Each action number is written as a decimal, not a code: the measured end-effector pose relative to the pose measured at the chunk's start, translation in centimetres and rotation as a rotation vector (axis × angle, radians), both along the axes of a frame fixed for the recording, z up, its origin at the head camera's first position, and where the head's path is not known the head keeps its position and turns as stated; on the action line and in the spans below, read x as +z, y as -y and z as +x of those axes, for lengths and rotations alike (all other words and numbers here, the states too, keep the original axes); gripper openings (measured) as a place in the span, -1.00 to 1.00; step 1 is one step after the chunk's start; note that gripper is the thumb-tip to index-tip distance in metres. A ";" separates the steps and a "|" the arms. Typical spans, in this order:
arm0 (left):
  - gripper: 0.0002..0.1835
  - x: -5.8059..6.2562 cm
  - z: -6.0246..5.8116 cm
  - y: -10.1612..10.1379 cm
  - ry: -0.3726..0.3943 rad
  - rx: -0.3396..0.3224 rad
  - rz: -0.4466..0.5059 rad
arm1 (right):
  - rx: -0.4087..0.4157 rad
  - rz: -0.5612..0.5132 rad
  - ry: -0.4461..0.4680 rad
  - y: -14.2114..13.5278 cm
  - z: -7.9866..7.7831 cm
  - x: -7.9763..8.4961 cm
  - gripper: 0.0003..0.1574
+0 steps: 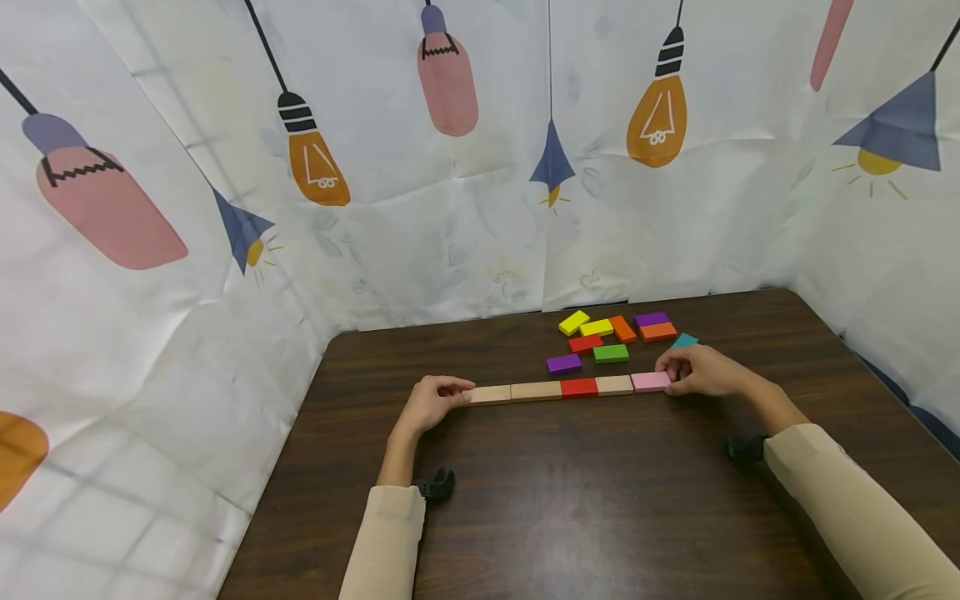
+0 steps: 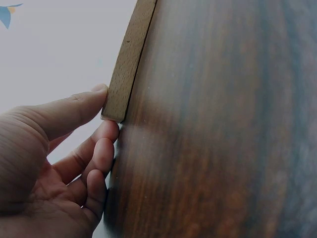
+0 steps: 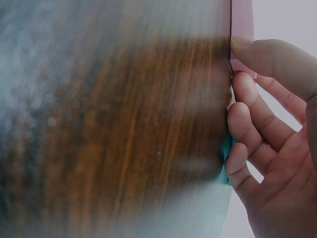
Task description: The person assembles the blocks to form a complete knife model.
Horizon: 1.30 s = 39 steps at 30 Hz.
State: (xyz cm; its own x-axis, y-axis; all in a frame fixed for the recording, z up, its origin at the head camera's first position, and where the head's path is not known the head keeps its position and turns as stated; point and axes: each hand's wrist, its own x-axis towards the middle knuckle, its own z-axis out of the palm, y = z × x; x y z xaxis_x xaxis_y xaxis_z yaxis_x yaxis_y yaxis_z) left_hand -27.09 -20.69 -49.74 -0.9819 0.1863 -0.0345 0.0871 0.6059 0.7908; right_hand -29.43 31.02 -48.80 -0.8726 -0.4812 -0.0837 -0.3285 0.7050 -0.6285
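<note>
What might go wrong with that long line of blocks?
The left hand and right hand touch opposite ends, so the line might bend if they push unevenly. The blue block is very near the right hand, so it might get bumped.

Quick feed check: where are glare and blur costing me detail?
Head view: the row of blocks reads clearly, with a faint sheen on the near tabletop; left wrist view: backdrop washed out, tabletop soft toward the right, left hand and wooden block fairly distinct; right wrist view: tabletop blurred with whitish reflections at left, right hand clearer, pink block pale against the bright backdrop.
</note>
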 end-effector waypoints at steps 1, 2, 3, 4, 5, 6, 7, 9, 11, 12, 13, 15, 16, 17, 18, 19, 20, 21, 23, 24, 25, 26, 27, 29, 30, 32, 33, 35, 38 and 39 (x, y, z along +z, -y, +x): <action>-0.81 0.0 0.0 0.0 0.000 -0.001 0.000 | -0.004 0.001 0.003 0.0 0.0 0.0 -0.64; -0.81 0.0 0.0 0.0 0.001 0.000 0.000 | -0.004 0.000 0.004 0.1 0.0 0.1 -0.64; -0.82 0.0 0.0 0.0 0.002 0.001 0.000 | -0.006 0.001 0.006 0.1 0.0 0.1 -0.64; -0.82 0.0 0.0 0.0 0.003 0.002 0.000 | -0.005 0.001 0.008 0.2 0.0 0.1 -0.64; -0.82 0.0 0.0 0.0 0.004 0.002 -0.001 | -0.006 0.002 0.010 0.2 0.0 0.1 -0.64; -0.82 0.0 0.0 0.0 0.003 0.002 -0.001 | -0.003 0.003 0.009 0.2 0.0 0.1 -0.64; -0.82 0.0 0.0 0.0 0.001 0.002 -0.001 | -0.005 0.003 0.009 0.3 0.0 0.2 -0.64; -0.82 0.0 0.0 0.0 0.001 0.001 0.000 | 0.000 0.003 0.006 0.3 0.1 0.2 -0.63; -0.81 0.0 0.0 0.0 0.001 0.000 0.002 | 0.001 0.003 0.006 0.3 0.1 0.2 -0.63; -0.81 0.0 0.0 0.0 0.000 0.000 0.003 | 0.001 0.002 0.005 0.4 0.1 0.2 -0.63; -0.81 0.0 0.0 0.0 0.000 -0.001 0.003 | 0.001 0.002 0.004 0.4 0.2 0.3 -0.63; -0.81 0.0 0.0 0.0 -0.001 -0.004 0.001 | 0.005 0.004 0.000 0.4 0.2 0.3 -0.63; -0.81 0.0 -0.1 0.0 -0.003 -0.005 0.000 | 0.005 0.005 -0.003 0.4 0.2 0.3 -0.63; -0.81 0.0 -0.1 0.0 -0.004 -0.006 -0.001 | 0.006 0.005 -0.006 0.4 0.3 0.4 -0.63; -0.81 0.0 -0.1 0.0 -0.004 -0.007 -0.002 | 0.006 0.005 -0.010 0.5 0.3 0.4 -0.63; -0.81 0.0 -0.1 0.0 -0.005 -0.008 -0.004 | 0.007 0.005 -0.014 0.5 0.3 0.4 -0.64; -0.81 0.0 -0.1 0.0 -0.007 -0.008 -0.005 | 0.008 0.006 -0.017 0.4 0.3 0.3 -0.64; -0.81 0.0 -0.1 0.0 -0.007 -0.009 -0.004 | 0.008 0.004 -0.019 0.4 0.3 0.3 -0.64; -0.82 0.0 -0.1 0.0 -0.011 -0.011 -0.004 | 0.008 0.000 -0.022 0.5 0.3 0.3 -0.64; -0.82 0.0 -0.1 0.0 -0.012 -0.012 -0.003 | 0.008 0.000 -0.024 0.5 0.3 0.3 -0.64; -0.82 0.0 -0.1 0.0 -0.012 -0.012 -0.003 | 0.007 -0.001 -0.024 0.5 0.3 0.2 -0.64; -0.81 0.0 -0.1 0.0 -0.012 -0.014 -0.003 | 0.008 -0.003 -0.026 0.5 0.3 0.2 -0.65; -0.81 0.0 -0.1 -0.1 -0.012 -0.013 -0.002 | 0.003 -0.004 -0.026 0.5 0.3 0.1 -0.65; -0.80 0.1 -0.1 -0.1 -0.011 -0.012 -0.002 | -0.004 -0.004 -0.025 0.5 0.2 0.0 -0.66; -0.80 0.1 0.0 -0.1 -0.009 -0.011 0.000 | 0.001 -0.004 -0.031 0.5 0.2 0.0 -0.66; -0.80 0.1 -0.1 0.0 -0.007 -0.011 0.005 | -0.007 -0.003 -0.030 0.6 0.2 -0.1 -0.67; -0.80 0.1 -0.1 -0.1 -0.006 -0.010 0.007 | -0.014 -0.002 -0.028 0.6 0.2 -0.1 -0.67; -0.80 0.0 -0.1 0.0 -0.004 -0.011 0.012 | -0.008 0.000 -0.037 0.6 0.3 -0.1 -0.67; -0.79 0.0 -0.1 0.0 -0.006 -0.010 0.012 | -0.021 0.009 -0.033 0.6 0.3 0.0 -0.66; -0.79 0.0 -0.1 0.0 -0.006 -0.009 0.010 | -0.014 0.010 -0.037 0.6 0.4 0.0 -0.66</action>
